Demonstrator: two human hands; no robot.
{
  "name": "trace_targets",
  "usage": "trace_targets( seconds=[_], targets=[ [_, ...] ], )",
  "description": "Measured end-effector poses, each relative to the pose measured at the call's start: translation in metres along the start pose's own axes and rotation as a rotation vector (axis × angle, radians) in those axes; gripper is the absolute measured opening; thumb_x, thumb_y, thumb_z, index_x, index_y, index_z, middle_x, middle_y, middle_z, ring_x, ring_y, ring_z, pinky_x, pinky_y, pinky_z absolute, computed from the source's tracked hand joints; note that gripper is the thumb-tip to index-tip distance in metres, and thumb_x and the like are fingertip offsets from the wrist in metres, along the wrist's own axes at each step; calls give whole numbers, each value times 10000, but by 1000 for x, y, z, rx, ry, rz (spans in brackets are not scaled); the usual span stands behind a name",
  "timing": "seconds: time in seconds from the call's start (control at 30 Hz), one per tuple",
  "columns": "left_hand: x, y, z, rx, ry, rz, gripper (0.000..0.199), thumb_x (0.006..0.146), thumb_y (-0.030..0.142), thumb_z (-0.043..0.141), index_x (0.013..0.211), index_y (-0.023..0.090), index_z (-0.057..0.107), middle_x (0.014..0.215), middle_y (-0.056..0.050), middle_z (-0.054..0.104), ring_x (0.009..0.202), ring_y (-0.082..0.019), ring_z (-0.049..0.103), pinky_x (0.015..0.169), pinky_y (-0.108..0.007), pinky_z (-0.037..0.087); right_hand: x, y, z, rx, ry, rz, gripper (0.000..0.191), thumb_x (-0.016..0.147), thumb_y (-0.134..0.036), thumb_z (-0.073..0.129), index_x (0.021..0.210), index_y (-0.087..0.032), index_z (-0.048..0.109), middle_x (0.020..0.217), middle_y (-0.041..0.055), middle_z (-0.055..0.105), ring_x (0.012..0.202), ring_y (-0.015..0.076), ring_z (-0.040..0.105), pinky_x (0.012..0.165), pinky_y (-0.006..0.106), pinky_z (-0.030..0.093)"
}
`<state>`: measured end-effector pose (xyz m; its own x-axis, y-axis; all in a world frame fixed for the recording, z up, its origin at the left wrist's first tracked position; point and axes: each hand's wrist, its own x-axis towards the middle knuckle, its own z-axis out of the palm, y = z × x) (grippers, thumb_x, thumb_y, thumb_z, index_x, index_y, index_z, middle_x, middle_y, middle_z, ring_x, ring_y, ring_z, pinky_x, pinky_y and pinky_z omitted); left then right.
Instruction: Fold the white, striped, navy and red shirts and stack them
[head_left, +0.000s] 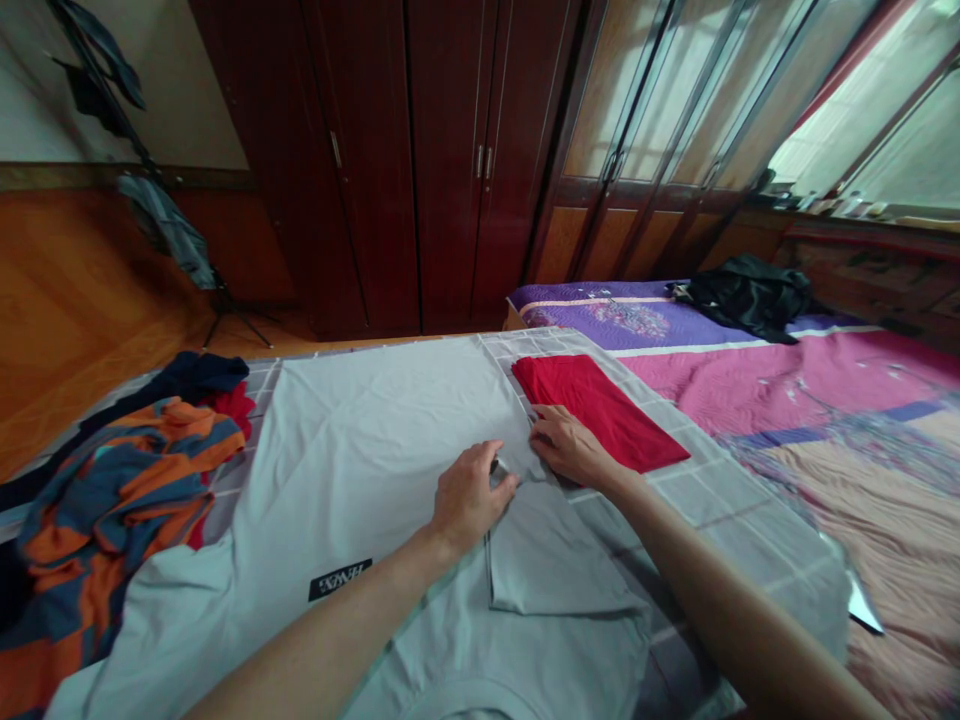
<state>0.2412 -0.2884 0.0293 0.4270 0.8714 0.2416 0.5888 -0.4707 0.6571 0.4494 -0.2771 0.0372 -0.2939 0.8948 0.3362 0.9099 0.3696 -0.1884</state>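
A light grey T-shirt [360,440] lies spread out, its neckline toward me and a black label with white lettering on the chest. Its right-hand sleeve is folded inward over the body. My left hand [472,492] is curled at that fold, thumb and fingers closed on the shirt's fabric. Just to the right, my right hand [566,443] pinches the shirt's side edge, fingertips bent down. Close beside the right hand rests a folded red garment [600,410], partly behind the wrist.
A checked grey sheet [720,530] lies under the shirt. Rumpled clothes, including an orange and blue striped garment [127,500], are heaped at left. At right, a bed with a purple and pink cover [690,375] carries a black garment [750,295]. Dark red wardrobes [450,170] stand behind.
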Motion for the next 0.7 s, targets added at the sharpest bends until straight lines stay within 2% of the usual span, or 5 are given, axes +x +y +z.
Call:
trace_targets(
  seconds=[0.13, 0.27, 0.37, 0.5, 0.7],
  targets=[
    [8, -7, 3, -9, 1, -101, 319, 825, 112, 504, 1119, 235, 517, 947, -10, 681, 846, -156, 640, 751, -254, 451, -9, 12, 12, 50, 106, 52, 157, 827, -128, 476, 808, -170, 626, 1151, 139, 592, 1139, 249, 511, 915, 404, 427],
    [8, -7, 4, -18, 24, -124, 171, 849, 231, 546, 1017, 229, 516, 855, 13, 659, 710, -137, 623, 645, -231, 425, -11, 17, 16, 97, 139, 71, 154, 839, -158, 473, 805, -164, 623, 1123, 153, 603, 1141, 240, 515, 920, 392, 424],
    [4, -4, 1, 87, 32, -50, 84, 858, 284, 559, 900, 215, 537, 853, 3, 628, 784, -152, 603, 671, -238, 416, -10, 14, 13, 130, 135, 67, 136, 837, -196, 506, 816, -167, 638, 1104, 137, 613, 1093, 234, 544, 900, 388, 438],
    [3, -5, -1, 226, 75, 50, 84, 838, 278, 600, 858, 200, 578, 936, -25, 596, 932, -184, 546, 775, -272, 419, -11, 12, 11, 158, 136, 52, 97, 802, -185, 548, 757, -174, 634, 1096, 128, 616, 1090, 240, 544, 896, 389, 438],
    [9, -12, 1, 256, 63, 52, 91, 827, 155, 566, 756, 191, 612, 947, -28, 604, 935, -185, 528, 814, -302, 404, -11, 21, 18, 174, 199, 82, 133, 833, -161, 484, 747, -179, 584, 1107, 147, 606, 1111, 238, 536, 902, 401, 437]
  ],
)
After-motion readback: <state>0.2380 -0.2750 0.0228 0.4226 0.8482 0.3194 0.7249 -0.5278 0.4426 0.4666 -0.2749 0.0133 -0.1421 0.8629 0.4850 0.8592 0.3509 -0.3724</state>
